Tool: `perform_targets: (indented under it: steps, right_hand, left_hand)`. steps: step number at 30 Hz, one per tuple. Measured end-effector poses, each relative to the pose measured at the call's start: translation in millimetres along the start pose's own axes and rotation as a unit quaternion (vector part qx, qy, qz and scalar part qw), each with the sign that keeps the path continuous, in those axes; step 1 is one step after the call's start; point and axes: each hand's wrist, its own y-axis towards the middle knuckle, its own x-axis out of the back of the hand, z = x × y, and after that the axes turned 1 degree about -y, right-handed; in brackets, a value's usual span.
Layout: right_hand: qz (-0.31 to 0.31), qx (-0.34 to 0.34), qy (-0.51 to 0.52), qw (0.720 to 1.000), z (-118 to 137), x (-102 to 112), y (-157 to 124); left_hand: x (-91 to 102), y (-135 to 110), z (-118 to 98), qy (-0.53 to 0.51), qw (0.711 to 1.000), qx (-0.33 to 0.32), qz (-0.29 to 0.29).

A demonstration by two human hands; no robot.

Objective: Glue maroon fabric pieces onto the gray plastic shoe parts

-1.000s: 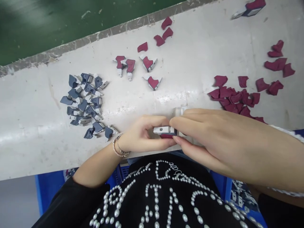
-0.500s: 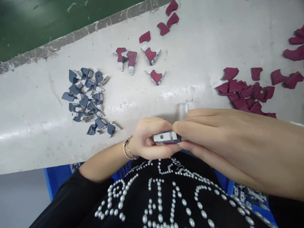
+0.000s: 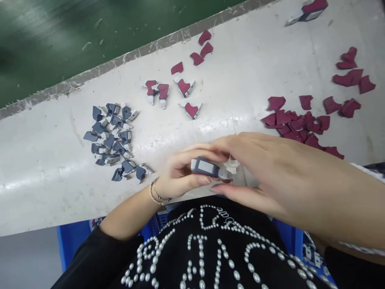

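My left hand is closed on a small dark grey-blue and light grey plastic part, with its thumb along the near side. A light panel on the part faces up, and a little dark red shows underneath at its right end. Curved around that right end is my right hand, its thumb and fingers apart. Its fingertips are partly hidden by the left fingers, and whether they touch the part is unclear. A small white piece shows between the right thumb and fingers, just beyond the part.
Grey parts lie heaped on the white tabletop to the left. Several red-faced assemblies sit mid-table. Loose dark red pieces are piled right. A larger assembly lies far right. Blue bins stand below the near edge.
The part has turned, so a light panel on dark grey now faces up instead of a light side with a hole. My right fingers have spread away from it. The view has shifted.
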Motion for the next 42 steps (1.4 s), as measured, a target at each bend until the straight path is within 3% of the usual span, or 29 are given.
perform_targets:
  steps: [4, 8, 16, 27, 33, 42]
  right_hand:
    - [0.012, 0.005, 0.044, 0.999, -5.4, -8.6, 0.7]
    - [0.000, 0.002, -0.029, 1.000, -3.6, -9.6, -0.6]
    - [0.004, 0.012, -0.117, 0.993, 1.2, -6.8, -10.7]
    - [0.029, 0.021, -0.081, 0.996, 4.7, -6.3, -5.9]
    - [-0.011, 0.071, -0.102, 0.992, 10.0, -10.2, 1.2]
    - [0.015, 0.080, -0.059, 0.995, 12.6, -4.6, 3.5]
  left_hand:
    - [1.7, 0.4, 2.0, 0.207, 0.971, -0.114, -0.036]
    - [1.9, 2.9, 2.8, 0.275, 0.947, -0.159, -0.042]
    - [4.3, 6.5, -2.0, 0.317, 0.933, -0.168, 0.002]
    - [0.4, 0.1, 0.8, 0.321, 0.933, -0.166, -0.003]
    - [-3.2, -3.9, 4.5, 0.290, 0.930, -0.227, -0.012]
    - [-9.2, -7.9, 1.6, 0.289, 0.930, -0.225, -0.031]
